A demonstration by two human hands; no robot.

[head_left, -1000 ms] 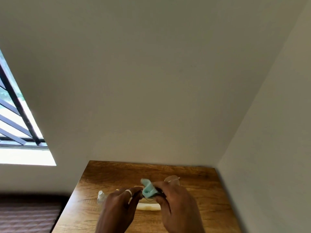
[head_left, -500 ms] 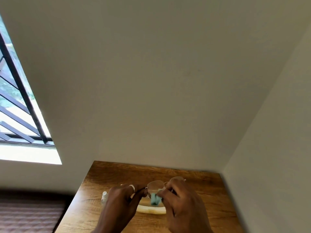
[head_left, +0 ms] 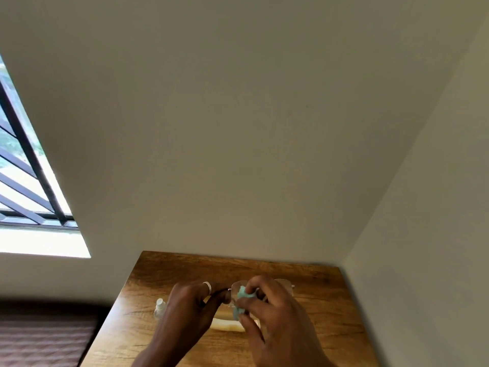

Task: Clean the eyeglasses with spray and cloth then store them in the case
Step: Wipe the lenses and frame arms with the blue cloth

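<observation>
While hovering over the table (head_left: 330,313), left hand (head_left: 190,305): is pinching the eyeglasses (head_left: 284,284).
Right hand (head_left: 275,311): is pinching the cloth (head_left: 242,294) around a lens.
Table: is bearing spray bottle (head_left: 159,308), case (head_left: 227,324).
Room: window (head_left: 23,181) is glowing left.

One head cam, wide-angle; faces forward, tilted slightly down; wall (head_left: 238,128) fills most of frame; table (head_left: 330,300) along bottom; left hand (head_left: 190,305), right hand (head_left: 280,313) close, low centre; window (head_left: 31,194) left.

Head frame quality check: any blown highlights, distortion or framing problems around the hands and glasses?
Head view: window blown out at left; wide-angle lens skews the walls; left hand, right hand, cloth and eyeglasses crowd the bottom edge, small, soft, barely readable.
</observation>
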